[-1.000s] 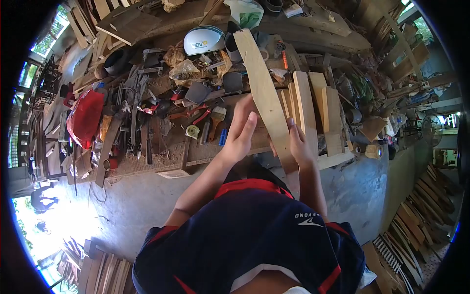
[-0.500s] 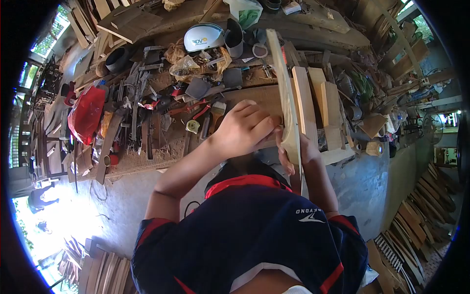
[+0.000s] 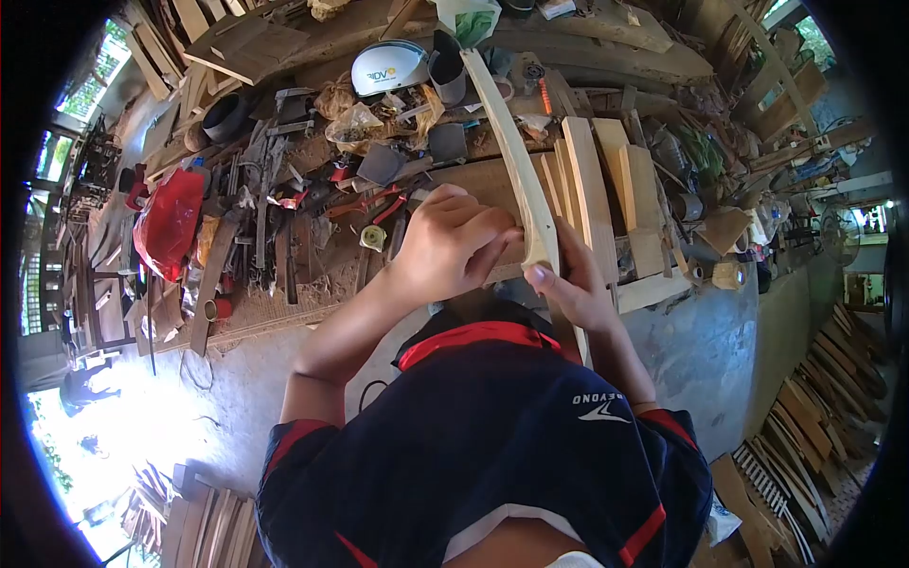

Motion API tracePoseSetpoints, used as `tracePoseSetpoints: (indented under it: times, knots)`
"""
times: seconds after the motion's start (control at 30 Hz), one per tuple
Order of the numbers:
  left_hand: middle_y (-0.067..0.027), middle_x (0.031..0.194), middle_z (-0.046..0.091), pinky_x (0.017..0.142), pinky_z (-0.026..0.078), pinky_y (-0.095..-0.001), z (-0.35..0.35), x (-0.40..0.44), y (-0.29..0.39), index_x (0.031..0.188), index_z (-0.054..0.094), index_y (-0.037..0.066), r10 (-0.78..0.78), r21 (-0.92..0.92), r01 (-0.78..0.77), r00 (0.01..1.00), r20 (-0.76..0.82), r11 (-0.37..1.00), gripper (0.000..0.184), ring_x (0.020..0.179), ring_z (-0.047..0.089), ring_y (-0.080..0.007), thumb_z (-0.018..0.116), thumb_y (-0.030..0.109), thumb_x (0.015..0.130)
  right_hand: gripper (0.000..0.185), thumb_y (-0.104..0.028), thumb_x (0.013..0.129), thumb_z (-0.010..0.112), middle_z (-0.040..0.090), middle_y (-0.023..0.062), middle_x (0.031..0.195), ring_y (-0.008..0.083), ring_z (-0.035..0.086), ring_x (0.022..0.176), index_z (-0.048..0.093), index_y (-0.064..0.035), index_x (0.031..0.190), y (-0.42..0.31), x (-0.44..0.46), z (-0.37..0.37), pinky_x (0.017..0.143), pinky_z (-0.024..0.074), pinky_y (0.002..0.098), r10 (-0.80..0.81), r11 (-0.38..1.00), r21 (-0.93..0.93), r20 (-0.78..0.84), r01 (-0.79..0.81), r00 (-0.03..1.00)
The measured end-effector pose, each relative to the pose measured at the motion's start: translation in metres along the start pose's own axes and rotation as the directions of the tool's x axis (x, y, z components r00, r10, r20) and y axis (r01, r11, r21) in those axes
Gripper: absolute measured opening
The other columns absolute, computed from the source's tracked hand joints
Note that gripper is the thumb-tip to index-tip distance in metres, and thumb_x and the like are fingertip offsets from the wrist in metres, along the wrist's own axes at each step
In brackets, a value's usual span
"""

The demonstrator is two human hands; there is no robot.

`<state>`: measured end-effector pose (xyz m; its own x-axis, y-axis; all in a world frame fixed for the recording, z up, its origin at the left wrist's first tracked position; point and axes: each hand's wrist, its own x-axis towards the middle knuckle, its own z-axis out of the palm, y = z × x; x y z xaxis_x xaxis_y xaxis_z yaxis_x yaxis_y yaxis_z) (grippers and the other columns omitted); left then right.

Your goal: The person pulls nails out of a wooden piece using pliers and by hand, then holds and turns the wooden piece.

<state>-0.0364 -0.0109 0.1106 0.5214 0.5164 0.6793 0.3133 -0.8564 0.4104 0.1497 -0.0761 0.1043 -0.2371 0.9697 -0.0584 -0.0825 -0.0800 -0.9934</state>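
A long, pale, curved piece of wood (image 3: 516,156) stands on end in front of my body, its top leaning left. My right hand (image 3: 576,284) is wrapped round its lower part, with the thumb on the near side and the fingers behind. My left hand (image 3: 450,241) is closed beside the wood's left face, its fingertips curled inward close to it. Whatever those fingers hold, if anything, is hidden. The lower end of the wood drops past my right hand towards my waist.
Ahead is a cluttered workbench (image 3: 275,320). On it lie a white helmet (image 3: 389,68), a tape measure (image 3: 373,237), pliers with red handles (image 3: 388,206) and a red bag (image 3: 169,225). Upright boards (image 3: 589,185) stand right of my hands. More planks (image 3: 805,426) lean at lower right.
The top of the curved wood has tipped left and its broad side has turned more into view. My right thumb now shows across its near side. My left hand has shifted slightly left.
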Motion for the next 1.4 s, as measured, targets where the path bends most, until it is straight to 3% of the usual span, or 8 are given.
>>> tracePoseSetpoints:
  times: [0.57, 0.83, 0.93, 1.0, 1.07, 1.1, 1.2, 1.4]
  knots:
    - [-0.0036, 0.06, 0.054, 0.059, 0.04, -0.0319, 0.023, 0.006, -0.004, 0.074, 0.052, 0.007, -0.028, 0.205, 0.073, 0.977, -0.213, 0.976, 0.015, 0.054, 0.053, -0.022, 0.065, 0.005, 0.068, 0.046, -0.027, 0.081, 0.063, 0.05, -0.0019, 0.082, 0.0032, 0.04, 0.063, 0.046, -0.0013, 0.116, 0.008, 0.022, -0.005, 0.052, 0.0303, 0.0178, 0.039, 0.979, 0.203, -0.001, -0.038, 0.999]
    - [-0.0113, 0.081, 0.059, 0.066, 0.045, -0.0348, -0.044, 0.038, 0.034, 0.089, 0.056, 0.0, -0.207, -0.177, 0.188, 0.974, -0.093, 0.966, 0.014, 0.075, 0.059, -0.0255, 0.061, 0.003, 0.076, 0.045, -0.03, 0.082, 0.061, 0.049, -0.0005, 0.076, 0.0053, 0.043, 0.061, 0.047, -0.0004, 0.112, 0.012, 0.027, -0.009, 0.05, 0.0332, 0.019, 0.03, 0.988, 0.152, -0.055, -0.021, 0.998]
    - [-0.0104, 0.085, 0.061, 0.065, 0.045, -0.033, -0.065, 0.047, 0.051, 0.096, 0.059, 0.003, 0.074, -0.796, -0.055, 0.997, -0.013, 0.603, 0.019, 0.079, 0.059, -0.0226, 0.058, 0.001, 0.077, 0.045, -0.034, 0.082, 0.06, 0.048, 0.002, 0.073, 0.0072, 0.046, 0.06, 0.047, 0.0008, 0.108, 0.016, 0.027, -0.009, 0.048, 0.0358, 0.0197, 0.028, 0.994, 0.108, -0.066, -0.021, 0.997]
    - [-0.0156, 0.094, 0.06, 0.063, 0.044, -0.0308, -0.067, 0.056, 0.066, 0.098, 0.063, 0.005, 0.23, -0.935, -0.135, 0.971, -0.06, 0.327, 0.018, 0.079, 0.059, -0.0225, 0.057, 0.011, 0.082, 0.046, -0.034, 0.082, 0.06, 0.048, 0.0021, 0.072, 0.0072, 0.046, 0.059, 0.047, 0.0011, 0.107, 0.016, 0.027, -0.007, 0.048, 0.0355, 0.0195, 0.025, 0.994, 0.109, -0.067, -0.018, 0.997]
    - [-0.0244, 0.105, 0.054, 0.067, 0.046, -0.0351, -0.078, 0.054, 0.082, 0.098, 0.065, 0.003, 0.23, -0.995, 0.076, 0.969, 0.09, 0.071, 0.029, 0.081, 0.058, -0.0282, 0.051, 0.027, 0.089, 0.047, -0.035, 0.081, 0.06, 0.048, 0.0024, 0.07, 0.0072, 0.045, 0.059, 0.047, 0.0019, 0.107, 0.013, 0.026, -0.007, 0.048, 0.0353, 0.0197, 0.02, 0.991, 0.132, -0.07, -0.011, 0.997]
    - [-0.023, 0.109, 0.048, 0.072, 0.047, -0.0314, -0.077, 0.056, 0.085, 0.117, 0.053, -0.006, 0.265, -1.0, -0.018, 0.964, -0.022, -0.019, 0.041, 0.085, 0.054, -0.0286, 0.043, 0.021, 0.087, 0.047, -0.035, 0.081, 0.06, 0.048, 0.0024, 0.07, 0.0072, 0.045, 0.059, 0.047, 0.0019, 0.107, 0.012, 0.026, -0.007, 0.048, 0.0353, 0.0197, 0.019, 0.992, 0.128, -0.072, -0.009, 0.997]
    - [-0.013, 0.1, 0.04, 0.066, 0.044, -0.0257, -0.086, 0.074, 0.08, 0.108, 0.058, -0.011, 0.562, -0.993, 0.095, 0.827, 0.037, -0.074, 0.059, 0.077, 0.044, -0.0156, 0.039, 0.042, 0.09, 0.049, -0.038, 0.081, 0.059, 0.048, 0.0028, 0.07, 0.0074, 0.045, 0.058, 0.047, 0.0021, 0.106, 0.011, 0.024, -0.005, 0.047, 0.0354, 0.0204, 0.039, 0.991, 0.131, -0.108, -0.025, 0.993]
    - [-0.0132, 0.095, 0.041, 0.053, 0.042, -0.0237, -0.083, 0.071, 0.102, 0.101, 0.061, -0.012, 0.291, -0.96, 0.037, 0.955, -0.048, -0.277, 0.052, 0.072, 0.045, -0.0164, 0.039, 0.033, 0.09, 0.045, -0.029, 0.079, 0.063, 0.049, -0.0011, 0.075, 0.0052, 0.042, 0.06, 0.049, -0.0016, 0.112, 0.011, 0.024, -0.014, 0.05, 0.0326, 0.019, 0.063, 0.981, 0.192, -0.099, -0.043, 0.993]
